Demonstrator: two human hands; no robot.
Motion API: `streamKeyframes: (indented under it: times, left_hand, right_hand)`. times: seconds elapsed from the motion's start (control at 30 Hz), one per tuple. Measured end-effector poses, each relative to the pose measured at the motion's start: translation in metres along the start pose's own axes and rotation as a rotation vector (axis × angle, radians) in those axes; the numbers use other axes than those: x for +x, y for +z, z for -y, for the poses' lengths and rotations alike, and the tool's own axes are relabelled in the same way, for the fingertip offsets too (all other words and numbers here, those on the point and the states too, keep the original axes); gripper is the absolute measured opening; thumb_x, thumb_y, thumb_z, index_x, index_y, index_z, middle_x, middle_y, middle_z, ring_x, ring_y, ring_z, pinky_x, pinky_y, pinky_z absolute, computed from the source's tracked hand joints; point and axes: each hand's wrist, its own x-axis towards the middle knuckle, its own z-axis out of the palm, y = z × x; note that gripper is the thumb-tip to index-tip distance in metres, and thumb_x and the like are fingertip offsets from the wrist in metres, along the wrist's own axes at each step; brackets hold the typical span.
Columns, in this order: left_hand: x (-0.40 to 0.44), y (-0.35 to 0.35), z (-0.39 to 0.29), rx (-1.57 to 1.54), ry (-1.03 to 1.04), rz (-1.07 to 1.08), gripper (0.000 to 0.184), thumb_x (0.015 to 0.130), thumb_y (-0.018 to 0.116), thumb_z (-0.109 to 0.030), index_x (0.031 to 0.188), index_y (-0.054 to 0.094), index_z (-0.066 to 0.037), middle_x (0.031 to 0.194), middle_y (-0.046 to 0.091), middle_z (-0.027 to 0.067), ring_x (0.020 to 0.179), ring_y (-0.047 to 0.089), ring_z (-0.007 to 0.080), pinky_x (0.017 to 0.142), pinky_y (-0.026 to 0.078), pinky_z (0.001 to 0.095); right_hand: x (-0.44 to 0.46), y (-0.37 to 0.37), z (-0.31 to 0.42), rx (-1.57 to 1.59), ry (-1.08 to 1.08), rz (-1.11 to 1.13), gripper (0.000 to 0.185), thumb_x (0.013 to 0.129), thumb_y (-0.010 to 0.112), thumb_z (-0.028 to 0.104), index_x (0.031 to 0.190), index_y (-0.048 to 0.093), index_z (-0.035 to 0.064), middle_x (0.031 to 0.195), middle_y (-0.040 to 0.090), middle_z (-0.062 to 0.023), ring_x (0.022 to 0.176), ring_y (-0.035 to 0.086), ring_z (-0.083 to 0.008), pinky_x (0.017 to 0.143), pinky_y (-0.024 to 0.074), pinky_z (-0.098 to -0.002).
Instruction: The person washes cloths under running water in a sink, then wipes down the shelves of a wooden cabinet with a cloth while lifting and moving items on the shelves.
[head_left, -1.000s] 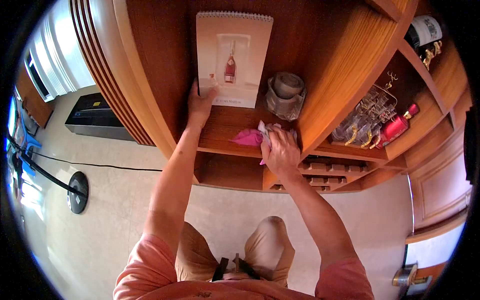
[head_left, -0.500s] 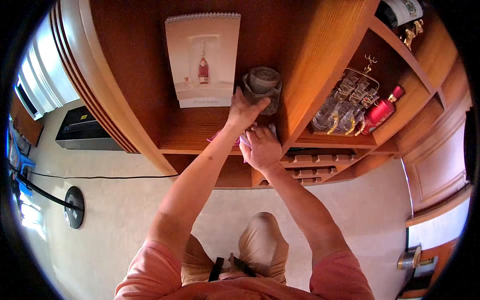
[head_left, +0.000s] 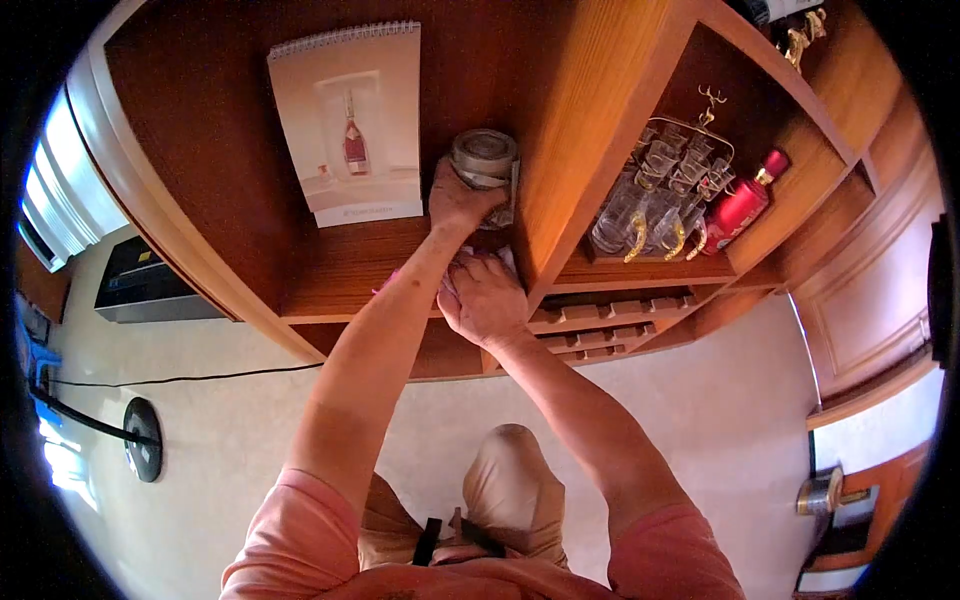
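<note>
My left hand (head_left: pixel 460 203) is wrapped round the side of a grey, glassy, round-topped container (head_left: pixel 486 152) in the cabinet compartment. What kind of container it is, I cannot make out. Just in front of it, my right hand (head_left: pixel 488 300) presses a pinkish-purple cloth (head_left: pixel 452 278) against the wooden shelf (head_left: pixel 345 275). The fingers of that hand are bent over the cloth, which they partly hide. A spiral-bound desk calendar (head_left: pixel 350 125) with a bottle picture stands upright to the left of the container.
A wooden divider (head_left: pixel 590 130) rises close to the right of my hands. Beyond it are glass mugs (head_left: pixel 640 220), small glasses on a gold rack (head_left: pixel 690 165) and a red bottle (head_left: pixel 742 212). A black box (head_left: pixel 150 285) and a round black stand base (head_left: pixel 143 440) are on the floor.
My left hand has closed further round the grey container. My right hand stays on the cloth at the shelf. The whole view has shifted, so the cabinet appears further left.
</note>
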Motion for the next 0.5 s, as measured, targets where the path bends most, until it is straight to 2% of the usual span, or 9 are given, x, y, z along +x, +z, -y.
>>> streamKeyframes:
  times: [0.1,0.17,0.27,0.37,0.47,0.5]
  left_hand:
    - [0.0,-0.01,-0.02,0.064,-0.03,0.055,0.089,0.055,0.09,-0.036,0.122,0.046,0.001,0.121,0.062,0.0231,0.112,0.062,0.0357,0.096,0.05,0.0394]
    - [-0.011,-0.013,-0.03,0.047,-0.059,0.047,0.087,0.055,0.089,-0.034,0.123,0.046,0.001,0.12,0.063,0.0218,0.112,0.062,0.0346,0.096,0.05,0.0382]
    - [-0.022,-0.017,-0.04,-0.027,0.03,-0.008,0.082,0.056,0.088,-0.031,0.121,0.049,0.001,0.117,0.064,0.0209,0.11,0.063,0.0358,0.095,0.051,0.0391]
    - [-0.026,-0.021,-0.056,-0.179,0.24,-0.095,0.084,0.056,0.088,-0.029,0.123,0.048,0.001,0.114,0.065,0.0201,0.108,0.064,0.0345,0.095,0.051,0.0398]
    - [-0.058,-0.061,-0.098,-0.3,0.22,-0.075,0.085,0.059,0.089,-0.029,0.127,0.047,0.002,0.114,0.065,0.019,0.107,0.064,0.0307,0.095,0.052,0.0407]
    - [-0.071,-0.073,-0.106,-0.4,0.197,-0.059,0.085,0.062,0.089,-0.032,0.128,0.048,0.002,0.114,0.065,0.0161,0.106,0.064,0.0256,0.095,0.052,0.04]
  right_hand:
    - [0.001,0.003,-0.002,-0.015,-0.013,-0.005,0.032,0.087,0.06,0.035,0.097,0.066,0.0051,0.106,0.065,-0.0135,0.098,0.06,-0.0309,0.088,0.0534,-0.0409]
    - [0.001,0.0,-0.001,-0.011,0.004,0.035,0.032,0.087,0.06,0.035,0.099,0.065,0.0056,0.107,0.065,-0.0127,0.098,0.06,-0.0305,0.087,0.0537,-0.041]
    - [0.0,-0.003,0.0,-0.007,0.023,0.102,0.03,0.085,0.062,0.034,0.098,0.066,0.0063,0.107,0.065,-0.0116,0.095,0.061,-0.0298,0.085,0.0541,-0.0412]
    - [0.0,-0.006,0.004,-0.001,0.036,0.113,0.029,0.084,0.063,0.032,0.097,0.067,0.0065,0.107,0.065,-0.0107,0.096,0.061,-0.029,0.083,0.0543,-0.0417]
    - [0.002,-0.008,0.004,-0.042,-0.015,0.003,0.031,0.083,0.065,0.032,0.101,0.067,0.0068,0.109,0.065,-0.0106,0.1,0.062,-0.0289,0.086,0.0537,-0.0421]
    - [0.0,-0.007,0.003,-0.059,-0.043,-0.045,0.032,0.083,0.065,0.032,0.103,0.067,0.0069,0.11,0.065,-0.0106,0.102,0.062,-0.029,0.088,0.0534,-0.0422]
